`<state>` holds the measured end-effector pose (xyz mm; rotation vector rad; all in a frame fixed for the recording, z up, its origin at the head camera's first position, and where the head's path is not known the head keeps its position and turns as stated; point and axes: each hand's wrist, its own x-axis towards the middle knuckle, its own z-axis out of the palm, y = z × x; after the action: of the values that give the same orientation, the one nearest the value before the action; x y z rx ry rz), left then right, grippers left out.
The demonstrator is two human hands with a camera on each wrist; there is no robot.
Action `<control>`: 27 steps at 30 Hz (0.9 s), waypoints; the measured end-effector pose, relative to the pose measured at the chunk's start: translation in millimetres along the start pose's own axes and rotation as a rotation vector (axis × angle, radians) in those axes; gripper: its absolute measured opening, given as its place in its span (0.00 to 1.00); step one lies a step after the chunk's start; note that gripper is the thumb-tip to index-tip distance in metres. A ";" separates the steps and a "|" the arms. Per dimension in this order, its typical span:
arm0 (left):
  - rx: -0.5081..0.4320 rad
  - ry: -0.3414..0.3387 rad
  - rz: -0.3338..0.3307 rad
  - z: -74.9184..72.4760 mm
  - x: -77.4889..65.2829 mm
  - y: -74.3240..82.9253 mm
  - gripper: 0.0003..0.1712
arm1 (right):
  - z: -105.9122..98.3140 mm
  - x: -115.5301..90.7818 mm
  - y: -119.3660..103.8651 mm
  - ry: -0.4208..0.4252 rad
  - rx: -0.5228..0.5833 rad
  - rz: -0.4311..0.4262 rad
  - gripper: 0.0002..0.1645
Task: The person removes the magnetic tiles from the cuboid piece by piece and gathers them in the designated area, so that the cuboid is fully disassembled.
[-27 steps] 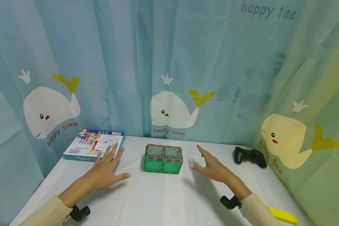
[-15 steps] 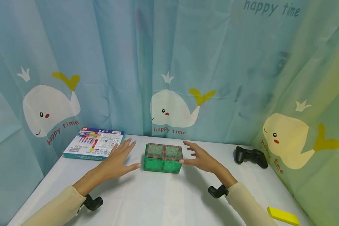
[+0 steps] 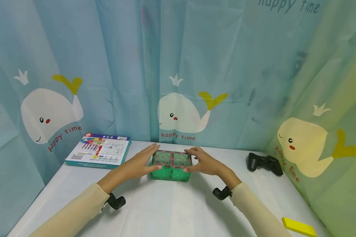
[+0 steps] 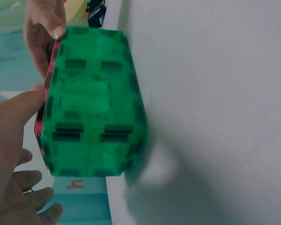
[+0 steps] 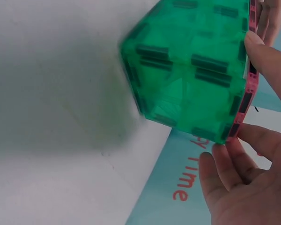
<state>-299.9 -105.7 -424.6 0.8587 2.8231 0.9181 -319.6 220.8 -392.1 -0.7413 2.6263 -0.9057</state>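
Note:
A block of translucent magnetic tiles [image 3: 169, 174], green at the sides and pinkish on top, stands on the white table. My left hand [image 3: 140, 162] is at its left end; its thumb meets the upper front edge, while the other fingers stay spread apart from the block in the left wrist view [image 4: 14, 154]. From the right end, my right hand [image 3: 206, 162] holds the upper rim, with the thumb on the front edge and the index fingertip against the pink tile edge [image 5: 247, 101]. Part of the block's top is behind the fingers.
A flat boxed set [image 3: 99, 151] lies at the back left. Toward the back right is a black game controller [image 3: 264, 164], and a yellow block [image 3: 299, 227] lies near the right front edge. A whale-print curtain [image 3: 130, 65] surrounds the table [image 3: 166, 210].
Both hands have come inward to the tile block, the left moving right and the right moving left, and now touch its upper edges. The block has stayed in place.

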 end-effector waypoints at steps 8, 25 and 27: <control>-0.013 -0.052 -0.003 0.5 2.3 6.3 0.45 | -4.7 3.0 -0.9 -0.034 -0.019 -0.004 0.55; -0.009 -0.073 0.008 -1.0 5.6 3.5 0.43 | -8.0 6.0 -3.1 -0.026 -0.078 -0.027 0.51; -0.010 -0.075 0.009 -0.4 5.5 3.1 0.43 | -7.5 5.8 -3.4 -0.024 -0.081 -0.025 0.51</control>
<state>-303.1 -100.9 -421.9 0.8861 2.7518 0.8810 -326.1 219.1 -384.6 -0.8018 2.6516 -0.7957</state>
